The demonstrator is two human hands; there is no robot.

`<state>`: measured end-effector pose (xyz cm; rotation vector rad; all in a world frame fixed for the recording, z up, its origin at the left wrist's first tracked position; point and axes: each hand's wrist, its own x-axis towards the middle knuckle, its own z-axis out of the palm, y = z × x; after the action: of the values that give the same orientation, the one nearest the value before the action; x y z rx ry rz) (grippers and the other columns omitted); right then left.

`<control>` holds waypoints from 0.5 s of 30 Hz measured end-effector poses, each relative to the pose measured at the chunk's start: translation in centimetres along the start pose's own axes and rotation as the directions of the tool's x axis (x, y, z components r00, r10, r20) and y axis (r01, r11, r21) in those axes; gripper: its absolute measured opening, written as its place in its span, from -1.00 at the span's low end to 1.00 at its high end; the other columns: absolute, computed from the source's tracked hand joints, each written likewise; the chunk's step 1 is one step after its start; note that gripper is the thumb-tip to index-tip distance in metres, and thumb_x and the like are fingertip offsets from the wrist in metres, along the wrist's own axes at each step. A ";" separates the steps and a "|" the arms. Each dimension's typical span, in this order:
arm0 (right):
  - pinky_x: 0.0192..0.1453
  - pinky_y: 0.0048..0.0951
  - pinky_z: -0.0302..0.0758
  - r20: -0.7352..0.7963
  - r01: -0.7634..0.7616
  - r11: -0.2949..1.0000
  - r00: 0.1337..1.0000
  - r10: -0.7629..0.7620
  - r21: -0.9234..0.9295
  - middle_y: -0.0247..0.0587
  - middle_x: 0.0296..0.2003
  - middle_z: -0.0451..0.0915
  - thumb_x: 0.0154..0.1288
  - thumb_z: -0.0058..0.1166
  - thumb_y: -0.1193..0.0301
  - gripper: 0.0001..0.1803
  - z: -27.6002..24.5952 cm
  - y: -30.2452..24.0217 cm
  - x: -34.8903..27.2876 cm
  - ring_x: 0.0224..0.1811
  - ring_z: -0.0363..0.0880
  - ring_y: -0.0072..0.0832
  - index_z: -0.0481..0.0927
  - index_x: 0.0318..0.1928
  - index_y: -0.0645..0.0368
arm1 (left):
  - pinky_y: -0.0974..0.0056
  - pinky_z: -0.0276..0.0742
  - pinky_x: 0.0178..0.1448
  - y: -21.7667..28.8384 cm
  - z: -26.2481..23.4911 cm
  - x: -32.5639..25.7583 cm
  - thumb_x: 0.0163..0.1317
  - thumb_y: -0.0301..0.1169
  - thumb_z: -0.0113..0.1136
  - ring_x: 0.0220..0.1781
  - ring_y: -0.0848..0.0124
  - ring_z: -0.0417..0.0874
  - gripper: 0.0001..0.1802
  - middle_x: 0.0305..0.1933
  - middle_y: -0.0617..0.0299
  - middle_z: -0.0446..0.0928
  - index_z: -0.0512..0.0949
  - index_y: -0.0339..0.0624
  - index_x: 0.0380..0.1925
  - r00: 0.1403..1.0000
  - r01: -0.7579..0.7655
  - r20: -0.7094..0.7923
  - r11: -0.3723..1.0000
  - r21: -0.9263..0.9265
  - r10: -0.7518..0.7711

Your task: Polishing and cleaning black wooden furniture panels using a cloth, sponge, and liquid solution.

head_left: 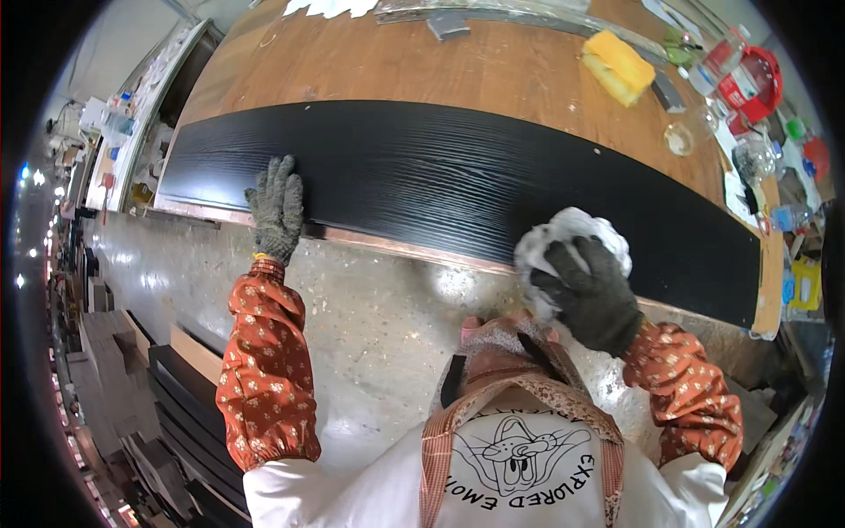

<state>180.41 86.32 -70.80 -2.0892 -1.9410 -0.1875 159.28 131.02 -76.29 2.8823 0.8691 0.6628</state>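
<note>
Nearest the lens, left hand [277, 207] in a grey knit glove lies flat, fingers spread, on the near edge of the black board [458, 189], likely pinning it steady. Board's long axis runs left-right across the wooden bench [422, 62], beyond both hands. Right hand [591, 295], dark glove, is clenched on a white rag [568, 233] pressed to the board's near edge.

A woodworking workshop: a wooden workbench [493, 66] cluttered with bottles [717, 62], stacked boards [167, 396] on a concrete floor [370, 308].
</note>
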 end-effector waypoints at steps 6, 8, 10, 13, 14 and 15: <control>0.30 0.08 0.26 -0.100 0.149 0.988 0.983 -0.153 -0.047 -0.18 0.26 0.34 0.23 -0.10 0.31 -0.53 8.7 -5.3 15.6 0.18 0.38 -0.04 0.48 0.19 -0.17 | -0.16 -0.30 0.48 1.7 1.3 0.0 0.44 -0.07 -0.37 0.47 -0.05 0.07 -0.49 0.44 0.13 0.17 0.25 0.20 0.34 1.000 0.012 0.009 0.987 -0.159 -0.010; 0.33 0.16 0.16 -0.003 0.127 0.991 0.992 -0.127 0.037 -0.19 0.30 0.30 0.28 -0.14 0.21 -0.53 11.2 -8.0 21.4 0.27 0.31 -0.01 0.46 0.20 -0.17 | -0.16 -0.29 0.47 1.9 2.1 0.8 0.43 -0.10 -0.39 0.47 -0.04 0.08 -0.47 0.44 0.11 0.17 0.25 0.14 0.35 0.999 0.037 0.044 0.993 -0.114 -0.032; 0.34 0.21 0.11 0.016 0.123 0.990 0.992 -0.124 0.061 -0.21 0.30 0.29 0.27 -0.14 0.17 -0.52 12.8 -9.7 24.5 0.29 0.27 -0.01 0.46 0.21 -0.18 | -0.17 -0.29 0.47 -0.7 1.9 0.0 0.44 -0.12 -0.40 0.46 -0.04 0.09 -0.47 0.43 0.09 0.18 0.24 0.10 0.35 0.999 0.005 0.040 0.994 -0.106 -0.001; 0.36 0.19 0.06 -0.056 0.107 0.994 0.993 -0.106 0.019 -0.21 0.30 0.30 0.27 -0.13 0.16 -0.51 14.0 -8.0 21.7 0.31 0.25 -0.04 0.44 0.23 -0.20 | -0.19 -0.31 0.46 -1.7 2.0 -0.1 0.45 -0.12 -0.41 0.47 -0.03 0.08 -0.48 0.43 0.08 0.18 0.24 0.10 0.35 0.998 0.006 0.070 1.000 -0.024 -0.004; 0.37 0.16 0.07 -0.243 -0.046 0.998 0.969 0.035 -0.041 -0.19 0.30 0.29 0.28 -0.12 0.17 -0.50 16.2 -5.5 20.0 0.31 0.26 -0.05 0.42 0.24 -0.18 | -0.21 -0.33 0.46 -0.7 2.0 0.5 0.46 -0.11 -0.41 0.48 -0.01 0.05 -0.49 0.45 0.10 0.14 0.24 0.13 0.35 0.997 -0.006 0.072 0.996 -0.093 0.013; 0.37 0.13 0.07 -0.426 -0.186 0.981 0.893 0.144 -0.060 -0.17 0.30 0.29 0.28 -0.11 0.17 -0.50 17.3 -3.8 18.6 0.31 0.26 -0.07 0.41 0.25 -0.17 | -0.22 -0.34 0.46 -0.2 1.6 0.8 0.46 -0.08 -0.40 0.49 0.02 0.04 -0.49 0.47 0.11 0.11 0.24 0.16 0.35 0.993 0.035 0.117 0.999 -0.019 -0.033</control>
<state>176.57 109.31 -81.55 -2.0497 -1.5188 -0.6529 160.41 131.68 -77.44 2.8472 0.8878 0.4912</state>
